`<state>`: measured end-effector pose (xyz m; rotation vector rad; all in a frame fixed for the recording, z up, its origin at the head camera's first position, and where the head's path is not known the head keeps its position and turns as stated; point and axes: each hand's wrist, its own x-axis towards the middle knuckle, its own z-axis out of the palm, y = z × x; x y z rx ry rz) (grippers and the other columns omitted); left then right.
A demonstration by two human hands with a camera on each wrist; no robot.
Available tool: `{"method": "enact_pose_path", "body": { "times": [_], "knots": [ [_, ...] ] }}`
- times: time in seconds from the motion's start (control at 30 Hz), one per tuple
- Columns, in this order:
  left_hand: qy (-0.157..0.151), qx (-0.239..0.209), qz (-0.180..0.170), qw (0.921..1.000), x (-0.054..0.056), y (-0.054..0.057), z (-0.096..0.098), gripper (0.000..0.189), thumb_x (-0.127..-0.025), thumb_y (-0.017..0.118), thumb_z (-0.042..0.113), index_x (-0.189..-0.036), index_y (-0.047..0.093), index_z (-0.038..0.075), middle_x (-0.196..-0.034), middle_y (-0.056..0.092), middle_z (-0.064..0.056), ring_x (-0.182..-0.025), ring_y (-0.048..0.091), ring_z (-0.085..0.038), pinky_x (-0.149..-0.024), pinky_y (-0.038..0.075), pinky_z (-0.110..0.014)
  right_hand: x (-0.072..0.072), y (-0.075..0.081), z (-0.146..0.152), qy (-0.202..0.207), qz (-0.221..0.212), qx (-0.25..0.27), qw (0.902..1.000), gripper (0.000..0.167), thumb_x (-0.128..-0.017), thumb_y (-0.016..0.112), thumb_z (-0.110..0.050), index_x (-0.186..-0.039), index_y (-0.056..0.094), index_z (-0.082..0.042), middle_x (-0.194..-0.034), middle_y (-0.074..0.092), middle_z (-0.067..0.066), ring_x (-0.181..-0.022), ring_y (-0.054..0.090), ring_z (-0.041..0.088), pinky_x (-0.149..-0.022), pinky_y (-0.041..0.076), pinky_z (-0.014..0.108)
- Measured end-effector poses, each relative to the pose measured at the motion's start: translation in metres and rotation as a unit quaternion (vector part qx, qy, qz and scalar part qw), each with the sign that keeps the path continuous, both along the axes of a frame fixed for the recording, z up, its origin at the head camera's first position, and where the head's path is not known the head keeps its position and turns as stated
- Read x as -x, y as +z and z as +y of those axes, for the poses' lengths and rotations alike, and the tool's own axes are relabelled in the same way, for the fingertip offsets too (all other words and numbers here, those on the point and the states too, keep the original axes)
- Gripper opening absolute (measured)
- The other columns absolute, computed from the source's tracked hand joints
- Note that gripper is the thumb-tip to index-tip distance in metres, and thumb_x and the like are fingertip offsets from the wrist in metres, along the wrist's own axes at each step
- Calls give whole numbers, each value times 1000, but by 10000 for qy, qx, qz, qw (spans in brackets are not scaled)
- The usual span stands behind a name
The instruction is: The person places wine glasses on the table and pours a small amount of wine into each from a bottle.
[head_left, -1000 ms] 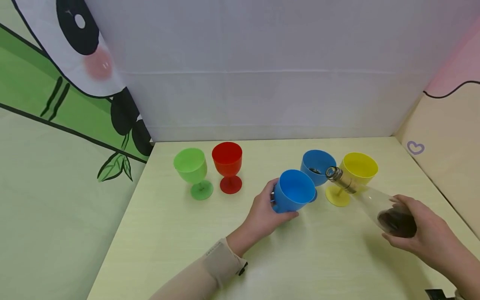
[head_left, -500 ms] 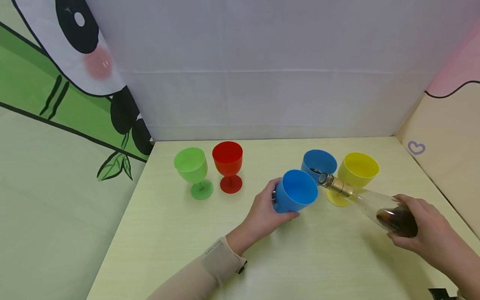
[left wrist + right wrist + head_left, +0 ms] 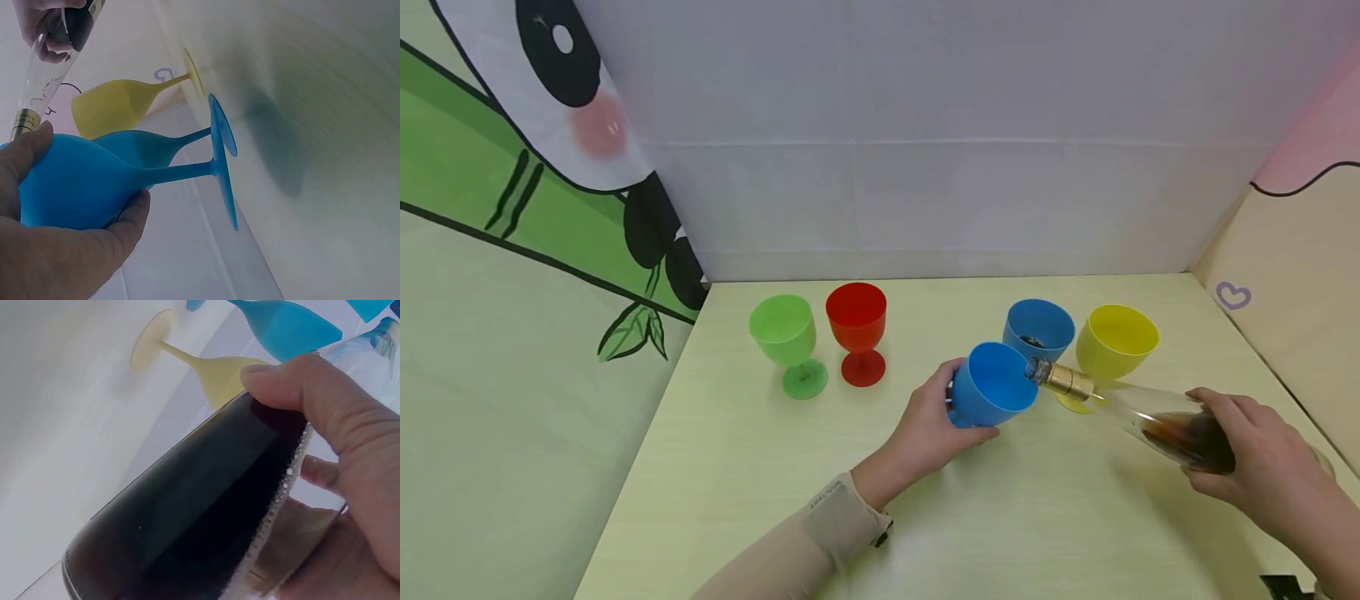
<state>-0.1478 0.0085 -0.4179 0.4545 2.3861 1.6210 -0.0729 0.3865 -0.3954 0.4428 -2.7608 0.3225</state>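
My left hand (image 3: 928,425) grips a blue plastic goblet (image 3: 988,404) round its bowl. In the left wrist view its stem and round foot (image 3: 226,181) stick out past my fingers, with a shadow on the table. A clear glass bottle (image 3: 1138,410) with a gold neck band and dark liquid lies tilted in my right hand (image 3: 1262,458), which grips its body. The bottle's mouth is right at the goblet's right rim. The right wrist view shows the dark liquid (image 3: 187,500) with bubbles along its edge.
A second blue goblet (image 3: 1045,321) with something dark inside stands just behind the held one. Beside it is a yellow goblet (image 3: 1112,346), partly hidden by the bottle. Green (image 3: 782,333) and red (image 3: 856,321) goblets stand farther left on the pale table (image 3: 737,500).
The bottle's mouth has moved left and down, from in front of the yellow and rear blue goblets to the held goblet's rim. My left hand has shifted very slightly right.
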Motion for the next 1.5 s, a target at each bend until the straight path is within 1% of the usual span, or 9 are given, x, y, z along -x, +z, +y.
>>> {"method": "enact_pose_path", "body": {
  "times": [0.3,0.37,0.43,0.53,0.6,0.67,0.87,1.1,1.5],
  "knots": [
    [-14,74,-1,10000,0,2,-2,90,-79,91,22,-152,38,18,-147,50,0,-132,49,-32,-93,53,-49,2,2,2,151,152,-100,9997,99,-42,97,-13,-130,52,-5,-109,58,25,-84,57,43,-57,48,61],
    [-20,102,13,9999,0,1,-2,90,-79,91,22,-152,38,17,-147,50,0,-133,49,-32,-94,53,-48,3,2,2,136,182,-134,9997,99,-54,97,-46,-131,51,-5,-109,58,26,-86,56,44,-59,47,62],
    [-23,128,14,9999,0,1,-2,90,-79,90,22,-152,38,17,-147,50,-1,-133,48,-32,-94,53,-48,3,2,3,151,224,-121,9996,98,-67,77,-75,-130,52,-5,-109,58,25,-86,55,44,-61,47,62],
    [-34,164,-10,9999,0,0,-2,90,-79,90,22,-152,38,16,-148,49,-2,-133,48,-33,-94,53,-49,4,2,4,147,270,-139,9994,97,-71,67,-81,-129,52,-5,-108,58,25,-86,56,45,-62,47,61],
    [-37,181,-27,9998,0,0,-2,90,-79,90,21,-152,38,16,-148,49,-2,-133,48,-33,-94,53,-49,5,3,4,186,273,-126,9994,95,-58,90,-53,-129,52,-4,-108,58,26,-86,56,46,-63,46,62],
    [-43,191,-35,9998,0,0,-3,90,-79,90,21,-152,38,16,-148,49,-2,-134,48,-34,-94,53,-49,5,5,5,234,306,-134,9992,94,-49,94,-28,-129,52,-3,-108,58,27,-86,56,47,-64,45,62],
    [-56,223,-31,9997,0,0,-3,89,-79,90,20,-151,38,17,-148,49,-2,-133,48,-34,-94,53,-50,7,7,8,282,410,-184,9986,93,-56,85,-52,-129,53,-4,-106,59,25,-85,56,46,-64,45,61],
    [-85,272,-56,9996,-1,0,-3,89,-79,90,20,-151,38,17,-148,50,-2,-133,48,-34,-95,52,-50,5,11,3,189,431,-271,9985,99,-39,91,-11,-129,52,-1,-107,57,28,-88,55,49,-68,44,63],
    [-150,315,-74,9994,-1,-1,-4,89,-79,90,21,-151,38,18,-147,50,-1,-133,48,-33,-95,52,-50,4,15,2,243,579,-327,9975,96,-39,86,-12,-128,53,-3,-106,57,27,-88,55,48,-70,44,62]
  ]
}}
